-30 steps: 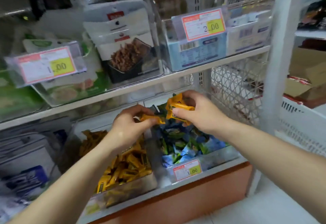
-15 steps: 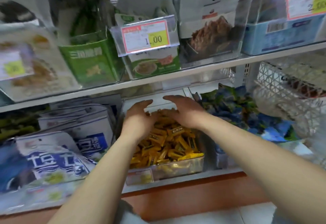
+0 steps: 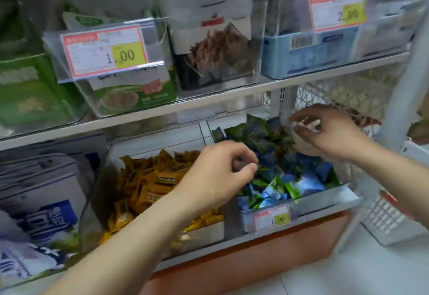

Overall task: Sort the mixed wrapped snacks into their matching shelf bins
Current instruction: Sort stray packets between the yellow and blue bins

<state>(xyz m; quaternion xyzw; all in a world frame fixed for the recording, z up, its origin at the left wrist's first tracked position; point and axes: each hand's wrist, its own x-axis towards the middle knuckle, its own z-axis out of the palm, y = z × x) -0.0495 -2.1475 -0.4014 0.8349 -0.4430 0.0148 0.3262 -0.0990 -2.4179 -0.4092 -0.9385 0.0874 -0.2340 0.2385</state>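
Now, left hand [image 3: 222, 174]: fingertips pinched over the blue-green snacks [image 3: 278, 178]; whether on a wrapper, you cannot tell.
Right hand [image 3: 332, 132]: fingers loosely spread, seemingly empty.
Orange snacks [image 3: 151, 183]: carry strays here singly.

Orange snacks [image 3: 148, 185]: small wrapped bars, loose heap, filling left bin [image 3: 98, 191], clear plastic, on lower shelf [image 3: 234, 241]. Blue-green snacks [image 3: 278, 178]: shiny pouches, jumbled pile in right bin [image 3: 325, 203], clear, just beside.

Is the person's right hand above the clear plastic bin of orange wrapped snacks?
No, the right hand is above the neighbouring clear bin of blue and green wrapped snacks.
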